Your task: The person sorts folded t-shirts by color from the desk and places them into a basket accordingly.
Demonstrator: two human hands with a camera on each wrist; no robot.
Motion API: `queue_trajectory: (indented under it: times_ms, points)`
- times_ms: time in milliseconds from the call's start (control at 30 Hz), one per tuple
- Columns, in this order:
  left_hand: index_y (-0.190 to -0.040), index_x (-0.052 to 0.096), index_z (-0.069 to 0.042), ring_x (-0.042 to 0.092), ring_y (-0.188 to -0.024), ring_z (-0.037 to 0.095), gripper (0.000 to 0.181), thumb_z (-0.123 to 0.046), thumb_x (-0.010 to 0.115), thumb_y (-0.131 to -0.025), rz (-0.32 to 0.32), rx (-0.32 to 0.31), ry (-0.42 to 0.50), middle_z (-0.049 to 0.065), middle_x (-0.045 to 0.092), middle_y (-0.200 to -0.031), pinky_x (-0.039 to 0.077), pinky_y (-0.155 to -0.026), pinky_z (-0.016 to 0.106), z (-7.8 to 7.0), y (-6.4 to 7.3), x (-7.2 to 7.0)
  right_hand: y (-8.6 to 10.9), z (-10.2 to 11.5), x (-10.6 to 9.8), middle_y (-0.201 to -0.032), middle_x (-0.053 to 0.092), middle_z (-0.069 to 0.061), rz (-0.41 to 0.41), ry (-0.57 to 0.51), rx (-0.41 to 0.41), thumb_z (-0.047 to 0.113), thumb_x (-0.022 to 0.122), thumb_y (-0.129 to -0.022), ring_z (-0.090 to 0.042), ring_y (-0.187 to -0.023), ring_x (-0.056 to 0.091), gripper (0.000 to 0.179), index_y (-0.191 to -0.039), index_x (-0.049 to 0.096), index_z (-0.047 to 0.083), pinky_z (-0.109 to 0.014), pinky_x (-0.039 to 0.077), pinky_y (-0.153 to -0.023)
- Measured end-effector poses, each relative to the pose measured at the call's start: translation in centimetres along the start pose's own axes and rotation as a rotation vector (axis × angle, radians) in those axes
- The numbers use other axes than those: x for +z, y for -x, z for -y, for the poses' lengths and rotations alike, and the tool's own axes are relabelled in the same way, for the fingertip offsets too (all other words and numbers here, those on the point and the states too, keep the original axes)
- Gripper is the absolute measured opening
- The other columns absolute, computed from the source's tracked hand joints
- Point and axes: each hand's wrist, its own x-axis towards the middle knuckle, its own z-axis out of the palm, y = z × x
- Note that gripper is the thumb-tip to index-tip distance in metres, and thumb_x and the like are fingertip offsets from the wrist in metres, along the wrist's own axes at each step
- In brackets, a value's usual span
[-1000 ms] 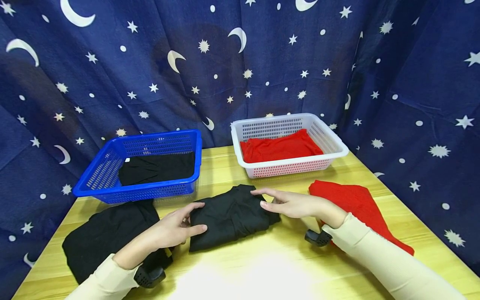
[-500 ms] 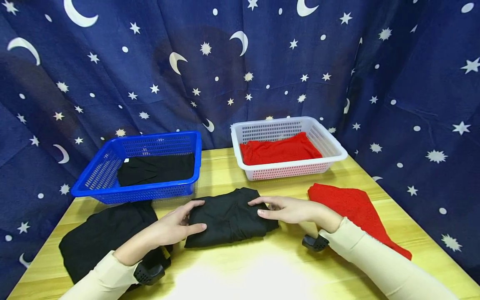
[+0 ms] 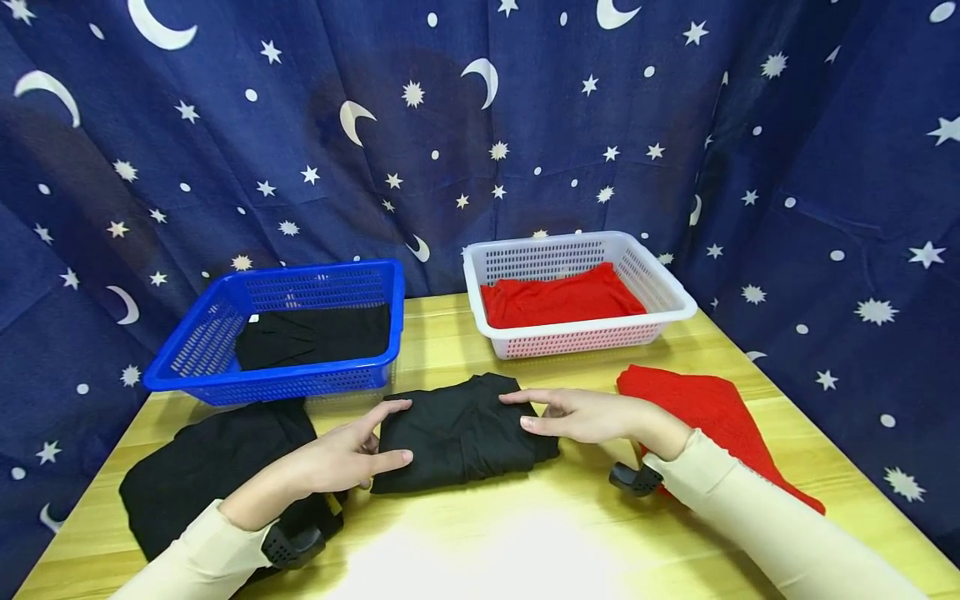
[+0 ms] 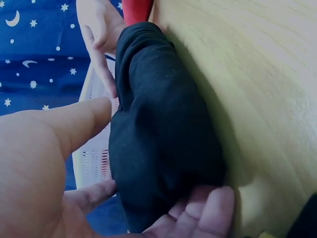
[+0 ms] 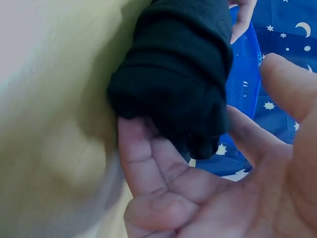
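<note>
A folded black garment [image 3: 461,433] lies on the table between the two hands. My left hand [image 3: 337,458] is at its left end, with thumb and index finger spread over the top edges. In the left wrist view, other fingers [image 4: 213,210] reach in at its lower edge. My right hand [image 3: 585,414] is at the opposite end, index finger stretched over it. In the right wrist view, its fingers [image 5: 136,148] slip beneath the cloth while the thumb stands apart. Neither hand clearly grips the fabric.
A blue basket [image 3: 277,379] with black clothing [image 3: 318,337] stands at the back left. Back right, a white basket [image 3: 592,333] contains red clothing [image 3: 558,300]. A second black garment [image 3: 210,467] lies left and a red one [image 3: 712,425] right. A starry curtain [image 3: 420,167] hangs behind.
The black garment's near edge has shifted slightly away from me and its left end sits a little differently. Both hands have stayed at its ends, the right one shifting only slightly.
</note>
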Motion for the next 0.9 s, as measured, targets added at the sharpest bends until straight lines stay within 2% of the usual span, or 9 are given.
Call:
queue_trajectory:
  times_ms: [167, 333, 400, 500, 567, 633, 667, 800, 900]
  points:
    - [-0.167, 0.032, -0.034, 0.052, -0.063, 0.017, 0.074, -0.047, 0.069, -0.104, 0.02, -0.023, 0.057, 0.004, 0.053, -0.082, 0.043, -0.058, 0.031, 0.1, -0.6, 0.3, -0.7, 0.1, 0.4, -0.164, 0.048, -0.003, 0.015, -0.041, -0.017, 0.053, 0.06, -0.108, -0.022, -0.133, 0.054, 0.056, -0.161, 0.046, 0.041, -0.051, 0.043, -0.115]
    - [-0.165, 0.036, -0.034, 0.054, -0.072, 0.016, 0.069, -0.043, 0.069, -0.106, 0.06, -0.006, 0.157, 0.004, 0.06, -0.094, 0.045, -0.066, 0.03, 0.2, -1.3, 0.5, -1.3, 0.0, 0.7, -0.168, 0.044, -0.003, 0.037, -0.113, -0.037, 0.051, 0.06, -0.108, -0.026, -0.147, 0.047, 0.055, -0.16, 0.048, 0.041, -0.057, 0.036, -0.123]
    - [-0.164, 0.039, -0.035, 0.055, -0.072, 0.017, 0.065, -0.042, 0.067, -0.107, 0.078, 0.0, 0.178, 0.003, 0.058, -0.091, 0.046, -0.069, 0.03, 0.3, -1.4, 0.5, -1.4, 0.0, 0.9, -0.17, 0.041, -0.002, 0.049, -0.151, -0.042, 0.05, 0.061, -0.108, -0.028, -0.155, 0.041, 0.054, -0.159, 0.049, 0.042, -0.06, 0.031, -0.128]
    - [-0.163, 0.042, -0.036, 0.049, -0.067, 0.015, 0.058, -0.038, 0.063, -0.109, 0.127, 0.009, 0.235, 0.007, 0.058, -0.103, 0.044, -0.071, 0.029, 0.5, -1.4, 0.4, -1.6, -0.2, 1.0, -0.171, 0.04, -0.001, 0.059, -0.187, -0.051, 0.048, 0.062, -0.107, -0.029, -0.16, 0.034, 0.052, -0.158, 0.052, 0.042, -0.062, 0.027, -0.13]
    - [-0.163, 0.043, -0.034, 0.048, -0.067, 0.014, 0.055, -0.037, 0.06, -0.111, 0.162, 0.015, 0.281, 0.008, 0.054, -0.119, 0.044, -0.072, 0.028, 0.7, -1.4, 0.3, -1.7, -0.3, 1.1, -0.171, 0.041, 0.0, 0.062, -0.192, -0.056, 0.047, 0.063, -0.107, -0.028, -0.16, 0.033, 0.05, -0.156, 0.053, 0.042, -0.061, 0.026, -0.13]
    - [-0.163, 0.043, -0.031, 0.055, -0.07, 0.013, 0.054, -0.034, 0.058, -0.112, 0.191, 0.021, 0.335, 0.009, 0.056, -0.131, 0.047, -0.074, 0.027, 1.0, -1.5, 0.2, -1.9, -0.4, 1.3, -0.17, 0.042, 0.001, 0.065, -0.19, -0.064, 0.046, 0.063, -0.107, -0.028, -0.16, 0.034, 0.049, -0.156, 0.054, 0.042, -0.06, 0.027, -0.13]
    - [-0.163, 0.044, -0.029, 0.057, -0.068, 0.013, 0.054, -0.034, 0.059, -0.112, 0.198, 0.022, 0.355, 0.009, 0.059, -0.128, 0.05, -0.073, 0.027, 1.1, -1.5, 0.3, -2.0, -0.5, 1.3, -0.169, 0.043, 0.001, 0.067, -0.191, -0.07, 0.046, 0.063, -0.108, -0.028, -0.159, 0.034, 0.049, -0.155, 0.054, 0.042, -0.059, 0.027, -0.129]
    - [-0.16, 0.048, -0.022, 0.073, -0.086, 0.015, 0.054, -0.03, 0.065, -0.109, 0.182, 0.029, 0.399, 0.008, 0.071, -0.123, 0.058, -0.08, 0.028, 1.4, -1.6, 0.6, -2.3, -0.7, 1.6, -0.167, 0.046, 0.001, 0.059, -0.189, -0.086, 0.045, 0.063, -0.108, -0.026, -0.158, 0.037, 0.047, -0.154, 0.056, 0.041, -0.056, 0.028, -0.128]
    - [-0.159, 0.05, -0.021, 0.07, -0.086, 0.015, 0.055, -0.03, 0.068, -0.107, 0.154, 0.03, 0.376, 0.007, 0.07, -0.121, 0.057, -0.075, 0.028, 1.3, -1.8, 0.9, -2.3, -0.8, 1.8, -0.164, 0.049, 0.0, 0.039, -0.197, -0.095, 0.044, 0.063, -0.108, -0.027, -0.156, 0.039, 0.046, -0.153, 0.058, 0.039, -0.055, 0.03, -0.127]
